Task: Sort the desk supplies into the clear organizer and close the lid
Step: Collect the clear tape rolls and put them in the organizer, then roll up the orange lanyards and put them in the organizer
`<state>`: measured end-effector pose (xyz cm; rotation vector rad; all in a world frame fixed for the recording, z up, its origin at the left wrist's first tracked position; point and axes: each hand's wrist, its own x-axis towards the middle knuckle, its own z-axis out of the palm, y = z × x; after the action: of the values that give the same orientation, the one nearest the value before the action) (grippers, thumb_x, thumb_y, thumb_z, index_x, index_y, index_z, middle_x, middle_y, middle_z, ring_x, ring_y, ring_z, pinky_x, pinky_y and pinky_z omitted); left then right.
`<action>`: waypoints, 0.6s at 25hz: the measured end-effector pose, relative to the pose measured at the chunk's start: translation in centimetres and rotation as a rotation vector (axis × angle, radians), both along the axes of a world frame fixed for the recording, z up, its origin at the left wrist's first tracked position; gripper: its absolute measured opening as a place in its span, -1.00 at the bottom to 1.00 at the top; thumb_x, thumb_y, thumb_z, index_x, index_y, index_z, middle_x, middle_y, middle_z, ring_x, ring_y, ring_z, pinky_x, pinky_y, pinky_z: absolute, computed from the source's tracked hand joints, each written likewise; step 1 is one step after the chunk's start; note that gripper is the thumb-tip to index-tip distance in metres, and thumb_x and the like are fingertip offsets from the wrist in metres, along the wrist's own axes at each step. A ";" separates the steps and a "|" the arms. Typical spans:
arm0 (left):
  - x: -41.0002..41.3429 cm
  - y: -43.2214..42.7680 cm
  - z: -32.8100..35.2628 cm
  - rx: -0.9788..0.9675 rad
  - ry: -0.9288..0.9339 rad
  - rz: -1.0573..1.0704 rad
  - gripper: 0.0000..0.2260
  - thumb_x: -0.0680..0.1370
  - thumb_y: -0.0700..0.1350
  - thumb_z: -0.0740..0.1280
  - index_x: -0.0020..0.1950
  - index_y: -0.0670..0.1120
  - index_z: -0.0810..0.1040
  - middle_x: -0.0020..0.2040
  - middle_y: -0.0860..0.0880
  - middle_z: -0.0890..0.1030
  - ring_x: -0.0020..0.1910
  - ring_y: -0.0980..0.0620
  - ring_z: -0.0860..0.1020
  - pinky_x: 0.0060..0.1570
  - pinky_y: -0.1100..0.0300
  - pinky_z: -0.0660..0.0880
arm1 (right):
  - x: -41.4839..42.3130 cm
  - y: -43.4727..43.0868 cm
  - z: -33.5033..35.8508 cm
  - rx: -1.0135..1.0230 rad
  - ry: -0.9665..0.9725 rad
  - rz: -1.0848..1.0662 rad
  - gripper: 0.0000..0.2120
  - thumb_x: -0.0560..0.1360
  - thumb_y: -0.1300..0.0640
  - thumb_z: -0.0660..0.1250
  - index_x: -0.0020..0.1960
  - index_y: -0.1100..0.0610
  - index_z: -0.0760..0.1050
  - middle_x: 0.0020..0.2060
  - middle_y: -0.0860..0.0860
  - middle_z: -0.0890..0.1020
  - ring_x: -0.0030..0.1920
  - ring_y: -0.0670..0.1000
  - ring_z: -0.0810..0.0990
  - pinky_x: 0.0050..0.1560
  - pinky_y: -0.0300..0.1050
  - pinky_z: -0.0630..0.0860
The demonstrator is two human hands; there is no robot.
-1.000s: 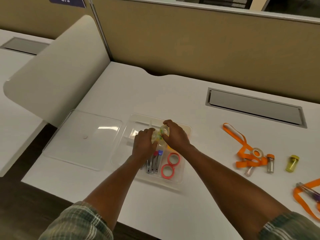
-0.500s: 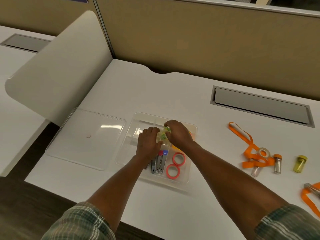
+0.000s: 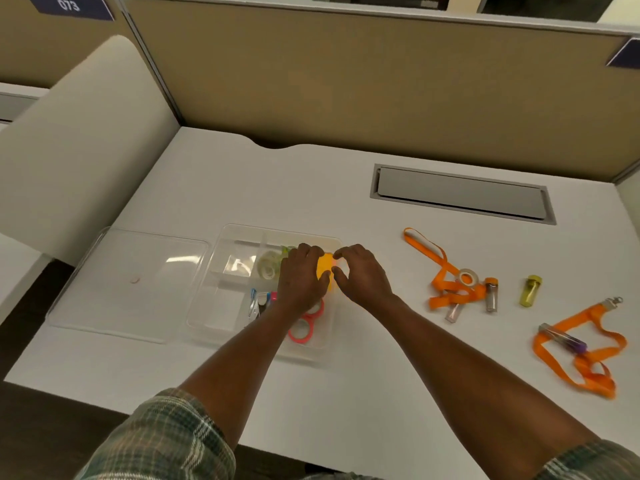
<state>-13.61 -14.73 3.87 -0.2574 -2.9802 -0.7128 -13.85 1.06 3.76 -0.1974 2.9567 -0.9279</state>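
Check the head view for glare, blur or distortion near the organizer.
Head view: light glares on the lid and inside the organizer. Head view: left hand and right hand at the orange pad look soft; the desk edge bows from the wide lens.

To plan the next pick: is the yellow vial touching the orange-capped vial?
Apart. The head view shows bare white desk between the yellow vial and the orange-capped vial.

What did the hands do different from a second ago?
The left hand and right hand let go of the clear tape roll, now lying in the organizer, shifted right and now hold a yellow pad. Lid, lanyards and vials stayed put.
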 end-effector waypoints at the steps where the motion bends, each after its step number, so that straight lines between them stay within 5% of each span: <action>1: 0.2 1.5 0.1 -0.007 0.002 -0.014 -0.65 0.41 -0.04 0.40 0.16 -0.11 0.52 0.07 -0.11 0.55 0.03 -0.17 0.53 -0.03 -0.02 0.45 | 0.7 1.4 0.0 0.005 0.002 -0.013 -0.70 0.51 0.02 0.36 0.23 0.03 0.52 0.18 0.02 0.56 0.19 0.09 0.52 0.10 0.04 0.54; 15: 5.1 22.0 -2.1 -0.027 -0.099 -0.299 -0.65 0.44 -0.02 0.41 0.18 -0.09 0.52 0.06 -0.09 0.56 -0.02 -0.13 0.54 -0.08 -0.01 0.50 | 9.8 23.5 -1.1 0.121 -0.056 -0.345 -0.72 0.53 0.06 0.36 0.21 0.11 0.54 0.22 0.10 0.56 0.22 0.15 0.53 0.11 0.05 0.53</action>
<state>-8.54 7.30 1.76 -0.7013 -3.0802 -0.7302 -4.06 24.57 2.67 0.3464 3.0348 -0.7598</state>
